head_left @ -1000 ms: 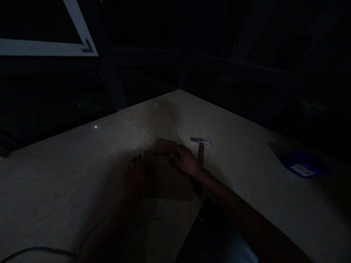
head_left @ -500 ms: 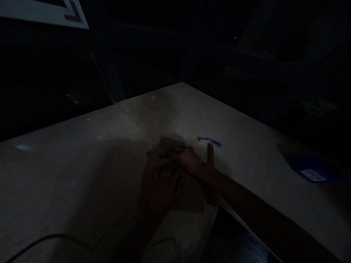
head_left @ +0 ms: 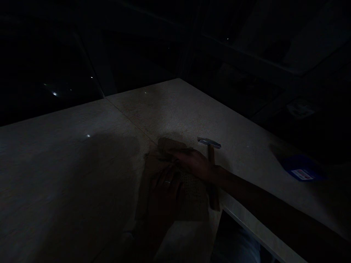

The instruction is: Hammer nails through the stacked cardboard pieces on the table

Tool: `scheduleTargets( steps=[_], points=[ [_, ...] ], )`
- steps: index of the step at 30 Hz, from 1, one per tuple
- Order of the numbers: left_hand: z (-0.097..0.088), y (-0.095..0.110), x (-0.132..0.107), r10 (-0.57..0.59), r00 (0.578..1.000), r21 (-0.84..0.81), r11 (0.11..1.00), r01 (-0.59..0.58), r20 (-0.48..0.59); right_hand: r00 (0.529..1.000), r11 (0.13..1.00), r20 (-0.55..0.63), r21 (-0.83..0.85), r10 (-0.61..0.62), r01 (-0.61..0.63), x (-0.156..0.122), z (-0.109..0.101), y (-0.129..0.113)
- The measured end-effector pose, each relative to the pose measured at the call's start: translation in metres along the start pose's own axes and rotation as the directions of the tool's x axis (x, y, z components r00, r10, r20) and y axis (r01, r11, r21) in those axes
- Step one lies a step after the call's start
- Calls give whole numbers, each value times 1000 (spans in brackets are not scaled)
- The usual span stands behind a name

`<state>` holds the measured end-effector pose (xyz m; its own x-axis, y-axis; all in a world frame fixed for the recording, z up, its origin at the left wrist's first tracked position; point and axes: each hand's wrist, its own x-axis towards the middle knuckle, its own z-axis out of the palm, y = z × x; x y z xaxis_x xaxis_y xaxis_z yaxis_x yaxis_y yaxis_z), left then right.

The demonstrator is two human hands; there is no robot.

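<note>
The scene is very dark. My left hand (head_left: 166, 191), with a ring on one finger, lies on a flat, brownish, rough-textured piece (head_left: 196, 210), its fingers stretched forward. Just beyond it, my right hand (head_left: 192, 160) reaches in from the right with fingers closed near the piece's far end. What sits in those fingers, if anything, is too dark to make out. A brown block-like thing (head_left: 172, 143) shows right past the fingertips. Close to the right wrist lies a hammer (head_left: 210, 142), its wooden handle partly hidden under my forearm.
A pale worktop (head_left: 109, 120) with a thin seam runs back to a corner against dark panes. On the right stands a blue container (head_left: 303, 168) with a white label. The worktop's front edge (head_left: 246, 226) turns inward beneath my right forearm.
The view has shifted slightly, so the bright frame at upper left and most of the dark cable have left the picture. Both hands stay on the flat piece, the right one moving little.
</note>
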<state>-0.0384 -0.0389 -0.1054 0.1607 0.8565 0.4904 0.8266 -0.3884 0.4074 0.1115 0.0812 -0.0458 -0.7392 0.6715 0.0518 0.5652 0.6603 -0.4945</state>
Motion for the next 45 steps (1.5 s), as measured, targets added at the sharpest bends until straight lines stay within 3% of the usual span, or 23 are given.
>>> scheduleTargets(
  steps=[4, 6, 9, 13, 15, 17, 24, 28, 30, 32, 34, 36, 38, 41, 45],
  points=[
    [1, -2, -1, 5, 1000, -21, 1000, -5, 8, 989, 985, -109, 150, 102, -85, 0, -8, -6],
    [2, -4, -1, 14, 1000, -23, 1000, -14, 3, 960, 960, -210, 245, 187, -134, 4, -13, -5],
    [3, -5, -2, 31, 999, -3, 1000, -31, -29, 870, 910, -345, 346, 351, -230, 14, -22, 13],
    [6, -6, -5, 26, 998, 9, 1000, -25, -66, 706, 797, -388, 408, 593, -446, 22, -31, 58],
    [8, -6, -6, 20, 997, 15, 1000, -19, -69, 671, 776, -397, 399, 627, -489, 21, -30, 76],
    [8, -6, -7, 20, 998, 18, 1000, -18, -63, 667, 773, -396, 392, 631, -498, 18, -27, 87],
    [5, -6, -5, 43, 996, 27, 999, -41, -80, 676, 799, -433, 405, 596, -445, 13, -22, 93],
    [5, -6, -5, 40, 996, 23, 999, -38, -81, 686, 819, -457, 409, 566, -402, 16, -28, 82],
    [6, -5, -5, 36, 997, 21, 999, -34, -75, 726, 839, -440, 400, 528, -368, 17, -28, 64],
    [7, -5, -5, 38, 996, 18, 999, -37, -80, 810, 880, -383, 353, 445, -317, 18, -24, 40],
    [8, -5, -5, 37, 996, 14, 999, -36, -82, 930, 953, -249, 204, 270, -223, 18, -17, 14],
    [7, -5, -4, 35, 997, 9, 999, -35, -73, 982, 990, -134, 71, 132, -123, 20, -8, -8],
    [5, -5, -3, 32, 997, 8, 999, -32, -65, 996, 997, -41, -15, 74, -74, 24, 0, -23],
    [3, -4, -2, 21, 998, -4, 1000, -21, -63, 993, 993, 73, -79, 92, -86, 28, 8, -30],
    [3, -2, -2, 10, 998, -10, 1000, -11, -64, 994, 991, 76, -112, 81, -72, 26, 9, -27]
  ],
)
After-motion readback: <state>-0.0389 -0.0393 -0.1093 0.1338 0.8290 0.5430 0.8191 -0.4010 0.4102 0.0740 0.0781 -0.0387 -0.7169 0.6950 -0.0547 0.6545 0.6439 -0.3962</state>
